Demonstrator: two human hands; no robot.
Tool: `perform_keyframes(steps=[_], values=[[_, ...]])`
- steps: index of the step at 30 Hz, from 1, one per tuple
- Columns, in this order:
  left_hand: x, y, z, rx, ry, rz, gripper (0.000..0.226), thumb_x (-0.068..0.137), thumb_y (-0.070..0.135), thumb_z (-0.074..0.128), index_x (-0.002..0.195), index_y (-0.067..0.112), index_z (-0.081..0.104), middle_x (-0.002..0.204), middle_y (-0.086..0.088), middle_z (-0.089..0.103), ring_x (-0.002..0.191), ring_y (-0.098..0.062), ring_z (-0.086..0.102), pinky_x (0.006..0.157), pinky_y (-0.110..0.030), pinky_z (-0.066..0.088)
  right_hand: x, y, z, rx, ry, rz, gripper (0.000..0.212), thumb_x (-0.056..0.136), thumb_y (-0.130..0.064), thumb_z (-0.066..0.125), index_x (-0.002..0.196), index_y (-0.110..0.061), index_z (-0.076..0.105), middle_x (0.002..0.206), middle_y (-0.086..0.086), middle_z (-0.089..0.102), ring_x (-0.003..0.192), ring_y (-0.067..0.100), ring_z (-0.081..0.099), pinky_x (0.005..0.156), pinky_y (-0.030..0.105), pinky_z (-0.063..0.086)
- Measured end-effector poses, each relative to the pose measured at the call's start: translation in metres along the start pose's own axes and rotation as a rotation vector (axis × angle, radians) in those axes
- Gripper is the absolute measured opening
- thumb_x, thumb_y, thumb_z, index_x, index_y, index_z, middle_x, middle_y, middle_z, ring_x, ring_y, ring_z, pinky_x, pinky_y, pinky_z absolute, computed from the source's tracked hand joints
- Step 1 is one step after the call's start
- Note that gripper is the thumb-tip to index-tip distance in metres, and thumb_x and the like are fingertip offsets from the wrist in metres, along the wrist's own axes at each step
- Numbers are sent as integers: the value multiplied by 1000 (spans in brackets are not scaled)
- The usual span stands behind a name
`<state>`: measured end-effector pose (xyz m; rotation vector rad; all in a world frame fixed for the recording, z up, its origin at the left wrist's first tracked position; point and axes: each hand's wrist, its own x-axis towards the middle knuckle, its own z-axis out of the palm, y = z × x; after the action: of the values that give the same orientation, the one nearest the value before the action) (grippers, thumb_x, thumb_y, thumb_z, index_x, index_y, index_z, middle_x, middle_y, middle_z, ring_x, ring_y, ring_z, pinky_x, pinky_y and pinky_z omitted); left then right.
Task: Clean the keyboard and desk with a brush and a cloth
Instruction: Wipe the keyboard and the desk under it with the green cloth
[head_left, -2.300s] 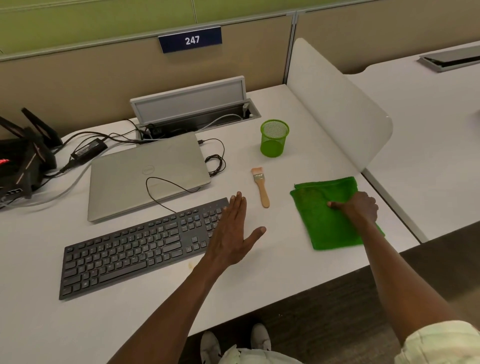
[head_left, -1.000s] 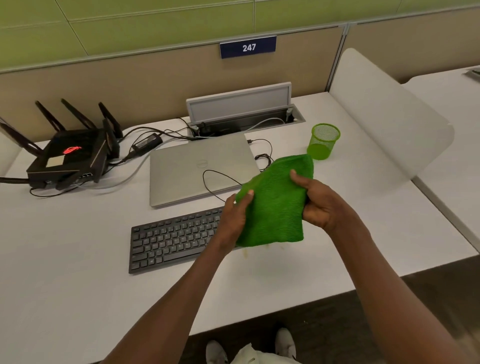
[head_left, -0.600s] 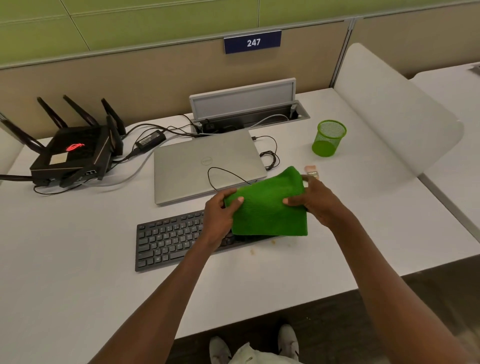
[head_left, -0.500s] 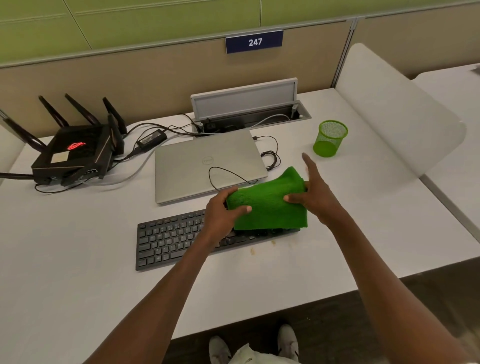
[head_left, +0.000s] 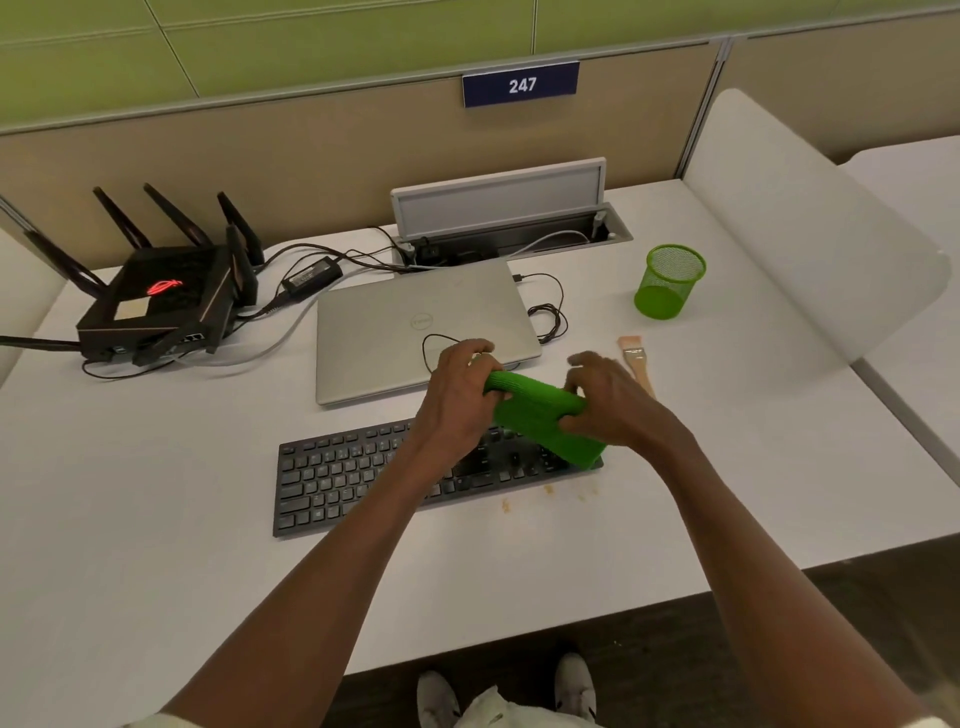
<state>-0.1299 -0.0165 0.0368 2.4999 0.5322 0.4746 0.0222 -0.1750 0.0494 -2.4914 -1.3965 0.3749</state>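
gripping cloth (head_left: 543, 415), fingers (head_left: 480, 353) curled

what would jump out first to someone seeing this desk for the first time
The bright green cloth at the centre, gripped by the left hand and right hand just above the right end of the black keyboard. Next, the green mesh cup at the back right, and the black router with tall antennas and a red glowing logo at the far left. Small orange-brown stains mark the white desk just in front of the keyboard.
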Motion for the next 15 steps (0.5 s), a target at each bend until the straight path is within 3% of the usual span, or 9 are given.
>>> perform_keyframes(steps=[4, 7, 9, 12, 15], values=[[12, 3, -7, -2, -52, 89, 20, 86, 12, 74, 104, 8, 68, 112, -7, 66, 105, -29, 55, 90, -52, 46, 3, -22, -3, 289, -162, -49, 60, 78, -33, 79, 124, -16, 45, 113, 2, 61, 93, 24, 64, 73, 30, 54], [15, 4, -9, -34, -54, 99, 23, 86, 19, 66, 107, 11, 67, 114, -5, 65, 107, -28, 54, 90, -50, 47, 8, -32, 12, 413, -114, -79, 50, 91, -20, 65, 136, -20, 46, 115, 8, 66, 97, 27, 64, 81, 35, 51], [12, 1, -7, -75, -16, 54, 31, 92, 23, 66, 122, 14, 63, 126, -5, 61, 118, -26, 53, 100, -45, 45, 10, -29, 17, 486, -24, -27, 47, 91, -8, 58, 137, -19, 50, 116, 11, 66, 103, 30, 62, 84, 35, 49], [1, -13, -8, -95, 26, -145, 55, 99, 29, 66, 147, 12, 45, 150, -8, 47, 138, -23, 41, 112, -31, 30, 10, -18, 21, 357, 143, 132, 56, 91, -4, 54, 145, -12, 42, 114, 22, 66, 100, 39, 63, 76, 33, 45], [-16, -39, -11, -93, 39, -321, 57, 104, 28, 58, 153, 7, 38, 157, -12, 40, 145, -27, 36, 116, -34, 28, 13, -8, 33, 90, 330, 218, 38, 91, -1, 50, 129, 3, 49, 101, 26, 64, 88, 43, 63, 67, 40, 41]])
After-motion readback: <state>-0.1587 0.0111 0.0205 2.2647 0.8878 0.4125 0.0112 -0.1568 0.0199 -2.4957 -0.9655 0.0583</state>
